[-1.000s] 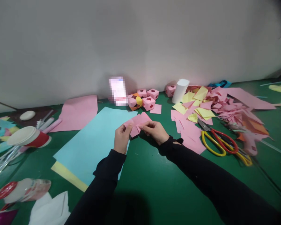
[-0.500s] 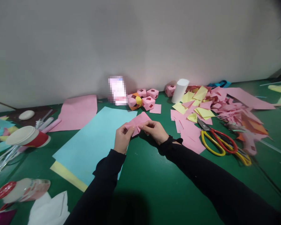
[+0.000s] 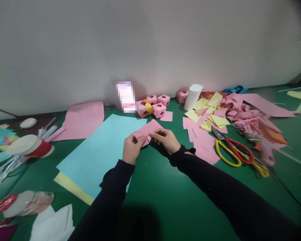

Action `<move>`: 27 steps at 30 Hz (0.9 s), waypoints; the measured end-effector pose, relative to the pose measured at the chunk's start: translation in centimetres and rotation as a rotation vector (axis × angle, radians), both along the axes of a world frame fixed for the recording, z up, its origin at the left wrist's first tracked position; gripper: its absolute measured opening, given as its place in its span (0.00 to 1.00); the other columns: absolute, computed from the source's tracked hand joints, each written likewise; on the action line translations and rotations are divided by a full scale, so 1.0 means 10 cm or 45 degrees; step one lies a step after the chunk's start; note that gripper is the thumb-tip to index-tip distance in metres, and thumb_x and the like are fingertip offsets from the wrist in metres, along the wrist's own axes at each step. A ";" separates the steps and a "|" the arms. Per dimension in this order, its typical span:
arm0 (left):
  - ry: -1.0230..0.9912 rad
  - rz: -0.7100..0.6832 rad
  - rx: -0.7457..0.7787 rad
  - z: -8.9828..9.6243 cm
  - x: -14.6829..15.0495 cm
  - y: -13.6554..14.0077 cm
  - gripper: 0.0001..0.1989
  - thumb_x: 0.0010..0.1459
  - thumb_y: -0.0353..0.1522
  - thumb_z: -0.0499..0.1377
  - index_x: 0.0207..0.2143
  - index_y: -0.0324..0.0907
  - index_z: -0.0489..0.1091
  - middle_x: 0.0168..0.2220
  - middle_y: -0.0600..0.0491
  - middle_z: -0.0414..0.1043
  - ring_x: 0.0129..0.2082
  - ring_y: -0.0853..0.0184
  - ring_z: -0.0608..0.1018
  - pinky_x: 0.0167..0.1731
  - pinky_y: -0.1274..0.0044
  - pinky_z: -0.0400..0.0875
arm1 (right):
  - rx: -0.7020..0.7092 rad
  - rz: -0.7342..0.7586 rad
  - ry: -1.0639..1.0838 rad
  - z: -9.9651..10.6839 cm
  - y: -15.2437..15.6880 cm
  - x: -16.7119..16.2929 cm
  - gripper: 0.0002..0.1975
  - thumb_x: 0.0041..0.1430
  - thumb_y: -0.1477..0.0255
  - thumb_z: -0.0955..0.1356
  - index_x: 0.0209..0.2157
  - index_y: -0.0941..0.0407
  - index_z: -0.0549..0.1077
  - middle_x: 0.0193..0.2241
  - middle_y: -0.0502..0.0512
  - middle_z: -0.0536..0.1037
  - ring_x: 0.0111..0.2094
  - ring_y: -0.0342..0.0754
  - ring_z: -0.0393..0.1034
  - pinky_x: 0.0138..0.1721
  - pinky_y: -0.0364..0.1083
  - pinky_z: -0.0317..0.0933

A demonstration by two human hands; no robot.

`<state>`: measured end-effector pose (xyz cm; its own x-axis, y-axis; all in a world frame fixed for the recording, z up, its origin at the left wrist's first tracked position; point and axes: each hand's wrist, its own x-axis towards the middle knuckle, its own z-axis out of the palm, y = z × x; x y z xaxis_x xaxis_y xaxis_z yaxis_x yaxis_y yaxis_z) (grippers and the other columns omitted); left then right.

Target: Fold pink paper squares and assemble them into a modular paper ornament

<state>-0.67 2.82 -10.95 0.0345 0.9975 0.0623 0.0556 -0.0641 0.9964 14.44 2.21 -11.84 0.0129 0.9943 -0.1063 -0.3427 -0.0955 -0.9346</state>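
Between both hands, just above the green table [image 3: 153,194], is a small piece of pink paper [image 3: 149,127] with folds in it. My left hand [image 3: 132,147] pinches its left part between thumb and fingers. At the paper's right lower edge, my right hand [image 3: 167,140] grips with thumb and forefinger, close to the left thumb. The fingers hide the near edge of the paper. Just behind it lies a small pink square [image 3: 167,116]. Several folded pink paper shapes [image 3: 159,109], one with orange and yellow, sit by the wall.
Blue sheets [image 3: 100,150] lie under and left of my left hand. Scissors [image 3: 230,150], paper scraps [image 3: 203,144], a glue gun [image 3: 267,152] and a white roll [image 3: 193,97] are on the right. A phone [image 3: 126,97] leans on the wall. A paper cup [image 3: 40,147] and a bottle [image 3: 27,203] lie left.
My left thumb has shifted slightly right along the pink paper, and a fold shows more clearly near the fingertips. Both arms stay in place.
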 end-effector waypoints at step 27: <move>-0.225 -0.019 -0.111 0.00 0.02 0.01 0.16 0.45 0.38 0.69 0.33 0.35 0.77 0.34 0.47 0.80 0.34 0.63 0.79 0.39 0.72 0.72 | 0.079 0.179 -0.168 0.06 -0.02 0.02 0.24 0.46 0.50 0.72 0.22 0.58 0.71 0.17 0.48 0.70 0.17 0.37 0.61 0.19 0.39 0.55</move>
